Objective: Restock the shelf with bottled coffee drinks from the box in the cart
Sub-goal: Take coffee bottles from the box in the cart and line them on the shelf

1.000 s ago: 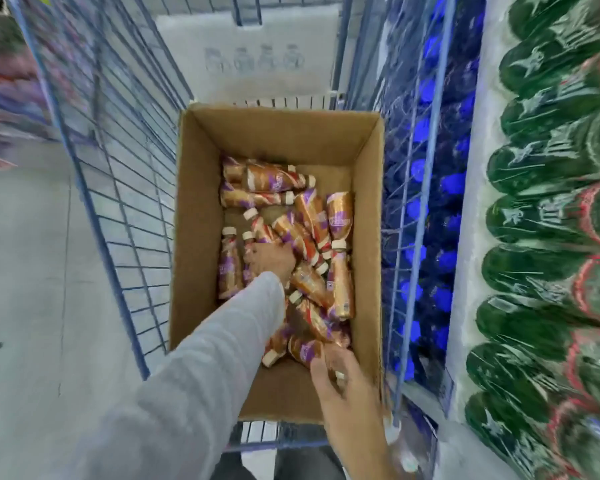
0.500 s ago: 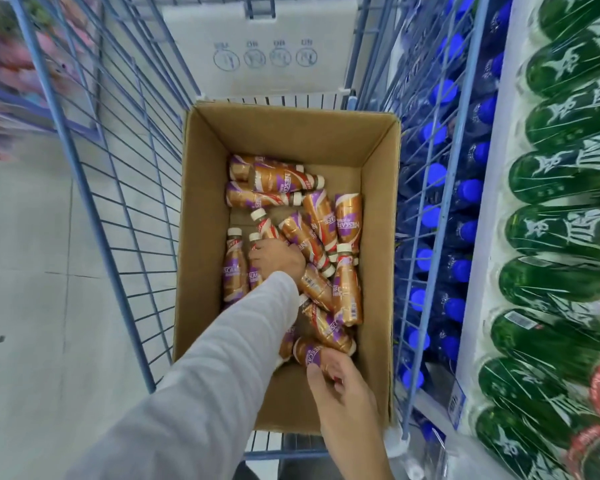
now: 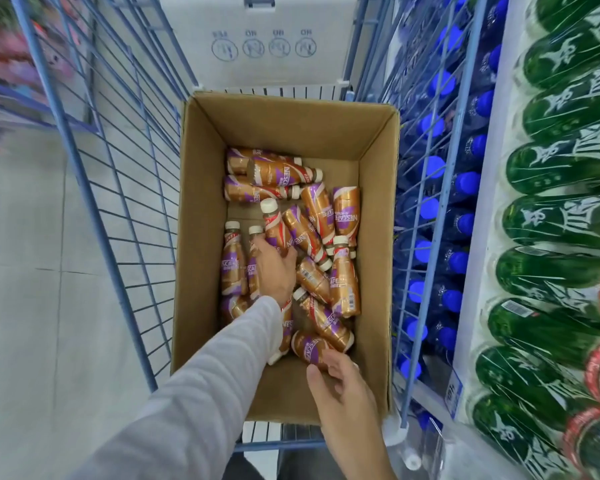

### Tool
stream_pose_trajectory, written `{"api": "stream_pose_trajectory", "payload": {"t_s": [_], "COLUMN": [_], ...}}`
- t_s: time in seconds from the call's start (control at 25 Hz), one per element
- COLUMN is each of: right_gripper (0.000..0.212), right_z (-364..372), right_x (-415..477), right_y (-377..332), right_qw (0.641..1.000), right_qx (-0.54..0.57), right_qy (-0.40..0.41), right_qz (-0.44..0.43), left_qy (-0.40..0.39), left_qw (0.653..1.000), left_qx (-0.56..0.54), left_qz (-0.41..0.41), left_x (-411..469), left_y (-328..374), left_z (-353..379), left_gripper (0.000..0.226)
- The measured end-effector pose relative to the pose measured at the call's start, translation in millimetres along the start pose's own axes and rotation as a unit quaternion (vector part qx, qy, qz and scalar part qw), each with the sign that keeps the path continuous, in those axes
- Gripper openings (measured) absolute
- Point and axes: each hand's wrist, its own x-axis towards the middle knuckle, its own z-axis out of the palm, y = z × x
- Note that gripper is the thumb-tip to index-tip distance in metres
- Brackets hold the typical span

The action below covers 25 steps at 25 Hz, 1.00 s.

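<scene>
An open cardboard box [image 3: 201,237] sits in a blue wire cart [image 3: 94,216]. Several brown and purple coffee bottles [image 3: 343,278] with white caps lie jumbled on its bottom. My left hand [image 3: 274,271], in a grey sleeve, reaches into the middle of the box. It grips a coffee bottle [image 3: 274,226] whose cap points away from me, and it lies against a second bottle [image 3: 253,258] beside it. My right hand [image 3: 343,386] is at the near end of the box, fingers and thumb curled round the nearest bottle [image 3: 307,344].
Blue-capped water bottles [image 3: 430,209] stand on low shelves behind the cart's right wire side. Green bottles [image 3: 561,220] fill the shelf at the far right, along a white shelf edge [image 3: 478,271]. Grey floor [image 3: 32,306] lies to the left of the cart.
My left hand has tipped its bottle's cap end up a little. My right hand has closed further onto the nearest bottle. The camera has leaned closer over the box.
</scene>
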Motion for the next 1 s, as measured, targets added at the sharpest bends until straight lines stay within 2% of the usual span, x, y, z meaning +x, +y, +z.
{"api": "stream_pose_trajectory", "payload": {"t_s": [0.16, 0.32, 0.36, 0.44, 0.52, 0.56, 0.6, 0.64, 0.68, 0.72, 0.76, 0.8, 1.0], "right_gripper": [0.033, 0.031, 0.034, 0.045, 0.057, 0.061, 0.064, 0.066, 0.069, 0.070, 0.069, 0.065, 0.048], "right_z": [-2, -3, 0, 10, 20, 27, 33, 37, 41, 45, 51, 55, 72], "right_x": [-2, 41, 61, 104, 141, 158, 173, 185, 193, 204, 214, 220, 205], "right_y": [-13, -49, -63, -94, -124, -132, -137, -141, -143, -147, -152, -156, -161], "right_qw": [0.999, 0.990, 0.977, 0.925, 0.862, 0.848, 0.860, 0.895, 0.951, 0.990, 0.999, 0.998, 0.997], "right_qx": [0.019, 0.135, 0.207, 0.359, 0.474, 0.494, 0.474, 0.413, 0.278, 0.112, 0.001, -0.044, 0.033], "right_qy": [-0.026, -0.036, -0.043, -0.089, -0.105, -0.098, -0.080, -0.073, -0.070, -0.032, -0.003, 0.005, 0.072], "right_qz": [-0.015, 0.009, 0.031, 0.091, 0.145, 0.167, 0.171, 0.150, 0.112, 0.076, 0.052, 0.055, 0.000], "left_qy": [-0.061, -0.114, -0.125, -0.143, -0.164, -0.170, -0.169, -0.164, -0.159, -0.154, -0.148, -0.144, -0.138], "left_qw": [0.995, 0.978, 0.974, 0.967, 0.958, 0.955, 0.954, 0.954, 0.954, 0.954, 0.955, 0.956, 0.956], "left_qx": [-0.072, -0.174, -0.189, -0.207, -0.228, -0.235, -0.237, -0.236, -0.235, -0.234, -0.228, -0.222, -0.218], "left_qz": [0.005, -0.021, -0.029, -0.043, -0.056, -0.064, -0.073, -0.083, -0.095, -0.106, -0.115, -0.124, -0.140], "left_x": [-2, -14, -21, -38, -55, -63, -71, -79, -86, -92, -97, -102, -117], "left_y": [6, 19, 21, 17, 9, 3, -2, -7, -12, -16, -21, -25, -27], "left_z": [-28, -86, -102, -128, -148, -156, -164, -170, -175, -180, -184, -186, -191], "left_gripper": [0.062, 0.069, 0.075, 0.078, 0.067, 0.063, 0.062, 0.064, 0.068, 0.071, 0.072, 0.073, 0.087]}}
